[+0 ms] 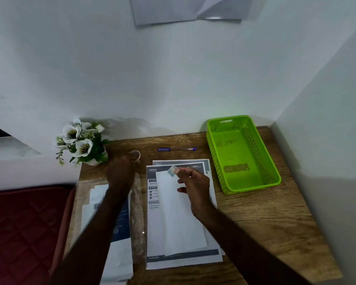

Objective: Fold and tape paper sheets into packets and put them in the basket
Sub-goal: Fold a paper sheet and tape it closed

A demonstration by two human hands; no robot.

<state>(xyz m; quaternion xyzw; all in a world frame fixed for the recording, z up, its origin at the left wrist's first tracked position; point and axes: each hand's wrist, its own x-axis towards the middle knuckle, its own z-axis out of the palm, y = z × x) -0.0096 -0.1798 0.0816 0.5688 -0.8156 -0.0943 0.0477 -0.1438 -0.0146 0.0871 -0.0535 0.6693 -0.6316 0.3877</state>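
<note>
A folded white sheet [180, 219] lies lengthwise on a stack of printed paper sheets [179, 261] in the middle of the wooden table. My right hand [193, 186] hovers over the folded sheet's top end and pinches a short piece of clear tape [172, 171] between thumb and forefinger. My left hand [123, 167] reaches to the far left of the stack and closes around a roll of clear tape [136, 154] resting on the table. The green plastic basket [214, 145] stands at the back right with nothing in it.
A blue pen [176, 149] lies behind the stack. A pot of white artificial flowers [81, 140] stands at the table's back left corner. White mailer bags [119, 254] lie on the left part of the table. Walls close the back and right sides.
</note>
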